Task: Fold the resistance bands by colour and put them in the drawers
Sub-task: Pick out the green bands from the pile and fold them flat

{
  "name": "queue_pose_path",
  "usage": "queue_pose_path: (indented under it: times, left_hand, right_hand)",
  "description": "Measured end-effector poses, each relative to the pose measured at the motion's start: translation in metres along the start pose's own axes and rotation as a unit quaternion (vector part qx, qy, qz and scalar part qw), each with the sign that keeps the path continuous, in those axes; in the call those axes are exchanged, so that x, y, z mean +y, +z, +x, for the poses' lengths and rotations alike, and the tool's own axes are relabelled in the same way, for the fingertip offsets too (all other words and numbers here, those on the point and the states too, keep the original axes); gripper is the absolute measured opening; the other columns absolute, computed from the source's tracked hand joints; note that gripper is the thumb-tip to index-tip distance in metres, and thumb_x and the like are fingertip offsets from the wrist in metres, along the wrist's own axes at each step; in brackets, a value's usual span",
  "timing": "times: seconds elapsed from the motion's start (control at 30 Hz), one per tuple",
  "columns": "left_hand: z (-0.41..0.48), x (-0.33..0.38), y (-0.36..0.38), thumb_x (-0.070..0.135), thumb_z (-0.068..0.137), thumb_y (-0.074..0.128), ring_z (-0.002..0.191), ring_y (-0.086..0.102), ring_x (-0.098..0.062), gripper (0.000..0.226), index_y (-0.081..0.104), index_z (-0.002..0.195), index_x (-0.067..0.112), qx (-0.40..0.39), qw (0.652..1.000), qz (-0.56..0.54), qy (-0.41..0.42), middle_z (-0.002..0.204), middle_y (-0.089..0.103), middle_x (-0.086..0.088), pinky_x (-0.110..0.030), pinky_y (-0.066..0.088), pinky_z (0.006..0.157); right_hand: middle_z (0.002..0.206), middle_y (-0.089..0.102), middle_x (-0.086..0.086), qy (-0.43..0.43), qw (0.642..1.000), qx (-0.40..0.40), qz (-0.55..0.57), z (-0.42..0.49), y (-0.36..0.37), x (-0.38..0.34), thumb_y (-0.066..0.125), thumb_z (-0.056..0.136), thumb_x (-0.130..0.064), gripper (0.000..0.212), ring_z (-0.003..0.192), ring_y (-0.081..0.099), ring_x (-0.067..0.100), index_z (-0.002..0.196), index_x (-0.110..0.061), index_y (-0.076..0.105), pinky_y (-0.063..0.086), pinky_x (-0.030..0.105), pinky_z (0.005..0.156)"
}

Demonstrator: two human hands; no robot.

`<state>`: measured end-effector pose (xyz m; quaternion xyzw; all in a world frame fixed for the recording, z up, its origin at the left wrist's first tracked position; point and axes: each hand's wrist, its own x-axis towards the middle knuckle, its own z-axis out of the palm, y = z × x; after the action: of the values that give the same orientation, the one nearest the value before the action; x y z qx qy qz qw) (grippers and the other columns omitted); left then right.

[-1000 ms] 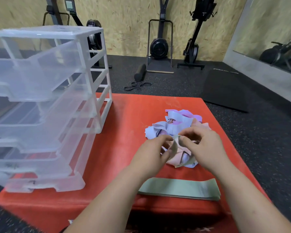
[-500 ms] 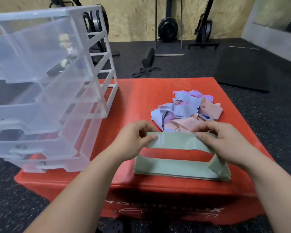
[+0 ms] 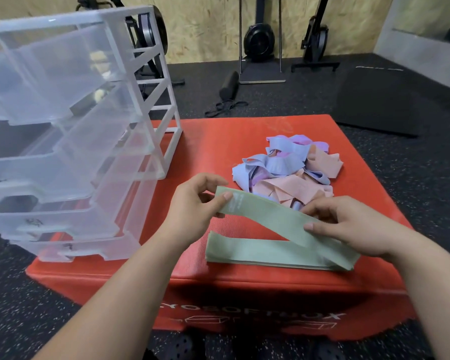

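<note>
The sage-green flat fabric resistance band (image 3: 266,216) now hangs in the air between both hands, slanting from high on the left to low on the right; half a second ago it was held level, and a second ago the hands were at the pile, pulling it out; so the picking is over and the smoothing and laying-down has begun. The left hand (image 3: 192,203) pinches the printed left end, thumb on the front face and fingers curled behind; the right hand (image 3: 348,226) pinches the other end the same way, thumb flat on the cloth, and has sunk towards the box. Under the held band lies the flat stack of green bands (image 3: 260,252), along the front edge of the red padded box (image 3: 218,141); the held band's right end comes down to the stack's right end, though whether they touch cannot be told. I judge that the band is about to be matched onto that stack, so green is nearly gathered; the tangled pile of lilac, pale-blue and peach bands (image 3: 291,167) just behind the hands is unsorted, and the clear plastic drawer unit (image 3: 63,126) on the left of the box, its drawers pulled forward, shows no bands inside; most of the task is left.
</note>
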<state>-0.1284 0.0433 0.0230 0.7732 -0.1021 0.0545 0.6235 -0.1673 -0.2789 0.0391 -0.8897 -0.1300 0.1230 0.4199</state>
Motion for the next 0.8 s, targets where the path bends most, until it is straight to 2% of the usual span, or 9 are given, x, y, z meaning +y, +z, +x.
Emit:
queue_pose_path:
  times: [0.1,0.2,0.3,0.43,0.5,0.6,0.7,0.77,0.8]
  left_hand:
    - [0.001,0.012,0.009,0.009,0.091,0.084,0.081,0.070,-0.035,0.026,0.074,0.113,0.016,0.009,0.998,-0.048,0.025,0.098,0.076,-0.016,-0.046,0.063,0.076]
    - [0.001,0.025,0.017,0.007,0.089,0.085,0.086,0.071,-0.024,0.029,0.072,0.115,0.014,-0.003,0.992,-0.123,0.020,0.096,0.077,-0.015,-0.035,0.059,0.081]
    - [0.003,0.034,0.025,0.004,0.088,0.084,0.083,0.070,-0.016,0.028,0.070,0.112,0.010,-0.011,0.984,-0.175,0.019,0.089,0.076,-0.005,-0.027,0.057,0.077]
    - [0.009,0.041,0.034,-0.001,0.087,0.084,0.077,0.067,-0.013,0.021,0.068,0.098,0.007,-0.013,0.983,-0.178,0.044,0.084,0.075,0.000,-0.026,0.055,0.071]
    - [0.014,0.042,0.039,0.000,0.086,0.085,0.076,0.067,-0.014,0.019,0.068,0.093,0.006,-0.015,0.985,-0.161,0.055,0.084,0.075,-0.002,-0.028,0.055,0.071]
    - [0.026,0.040,0.045,0.006,0.085,0.088,0.075,0.067,-0.020,0.018,0.071,0.090,0.006,-0.014,0.989,-0.133,0.063,0.085,0.077,-0.005,-0.036,0.054,0.072]
    - [0.034,0.033,0.049,0.011,0.085,0.090,0.079,0.070,-0.036,0.019,0.073,0.090,0.006,-0.024,0.992,-0.112,0.058,0.087,0.077,-0.012,-0.053,0.057,0.078]
    - [0.038,0.027,0.052,0.013,0.085,0.090,0.081,0.072,-0.029,0.018,0.074,0.089,0.007,-0.027,0.994,-0.090,0.056,0.087,0.078,-0.010,-0.050,0.057,0.080]
    - [0.040,0.024,0.054,0.015,0.085,0.091,0.084,0.073,-0.031,0.019,0.074,0.090,0.007,-0.028,0.994,-0.087,0.054,0.088,0.079,-0.011,-0.051,0.057,0.082]
  right_hand:
    - [0.102,0.078,-0.007,-0.004,0.998,-0.023,0.060,0.002,0.010,-0.012,0.069,0.100,-0.012,0.018,0.092,0.070,0.014,0.112,-0.024,0.075,0.054,0.030,0.085]
    - [0.106,0.076,0.001,-0.009,0.996,-0.015,0.089,0.008,0.020,-0.018,0.072,0.099,-0.022,0.020,0.092,0.066,0.028,0.117,-0.030,0.071,0.052,0.046,0.088]
    - [0.093,0.073,-0.003,-0.018,0.982,-0.017,0.185,0.013,0.028,-0.030,0.074,0.097,-0.022,0.018,0.084,0.062,0.011,0.115,-0.026,0.071,0.047,0.032,0.077]
    - [0.099,0.078,0.003,-0.022,0.956,0.090,0.277,0.023,0.040,-0.050,0.069,0.100,-0.013,0.025,0.088,0.073,0.021,0.123,-0.022,0.064,0.056,0.047,0.080]
    - [0.097,0.077,-0.002,-0.029,0.952,0.176,0.247,0.033,0.044,-0.055,0.068,0.100,-0.015,0.043,0.094,0.076,0.029,0.135,-0.036,0.055,0.059,0.059,0.087]
    - [0.109,0.070,-0.017,-0.056,0.968,0.229,0.089,0.049,0.041,-0.054,0.070,0.097,-0.034,0.064,0.107,0.070,0.016,0.146,-0.060,0.039,0.057,0.044,0.093]
    - [0.144,0.055,-0.016,-0.051,0.964,0.257,-0.031,0.058,0.039,-0.049,0.071,0.095,-0.042,0.045,0.140,0.044,0.001,0.137,-0.052,0.057,0.045,0.038,0.108]
    - [0.146,0.051,-0.013,-0.056,0.958,0.278,-0.038,0.060,0.039,-0.048,0.075,0.093,-0.033,0.028,0.142,0.032,-0.007,0.119,-0.044,0.070,0.036,0.029,0.108]
    - [0.141,0.055,-0.012,-0.063,0.955,0.287,-0.043,0.061,0.039,-0.047,0.077,0.092,-0.030,0.022,0.138,0.037,-0.005,0.111,-0.041,0.073,0.037,0.030,0.108]
